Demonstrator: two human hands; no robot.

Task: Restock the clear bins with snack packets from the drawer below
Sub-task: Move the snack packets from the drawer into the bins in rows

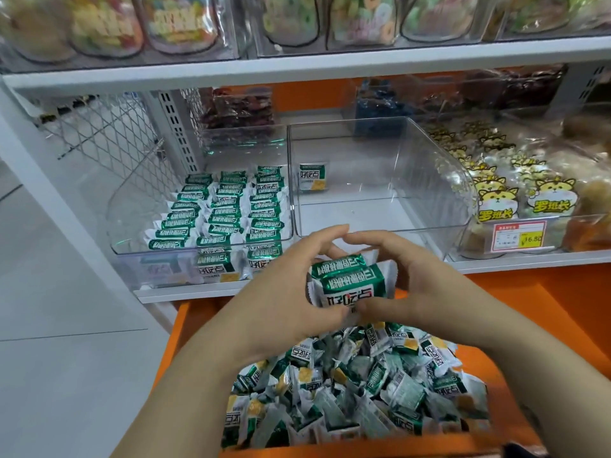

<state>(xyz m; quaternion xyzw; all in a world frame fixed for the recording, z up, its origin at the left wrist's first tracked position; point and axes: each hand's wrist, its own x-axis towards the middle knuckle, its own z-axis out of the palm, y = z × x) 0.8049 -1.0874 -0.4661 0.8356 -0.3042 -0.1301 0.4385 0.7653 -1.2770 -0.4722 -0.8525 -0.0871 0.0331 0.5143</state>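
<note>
Snack packets (347, 282), a small stack in green and white wrappers, sit between both hands in the head view. They are held above the far end of the orange drawer (545, 325), just near of the white shelf (185, 294) edge. The left hand (287, 292) curls round the stack's left side and the right hand (423, 285) round its right. The fingers (327, 236) of both arch over the top with their tips almost meeting, and the thumbs lie against the near face. Below them the drawer holds a loose heap of packets (357, 391) of the same kind.

On the shelf, the left clear bin (139, 200) carries three tidy rows of these packets. The middle clear bin (363, 153) holds a single packet (312, 178) standing at its far left corner. To the right, a third bin (476, 252) is full of hamster-printed bags (496, 200), with a red price tag (517, 236) on its front.
</note>
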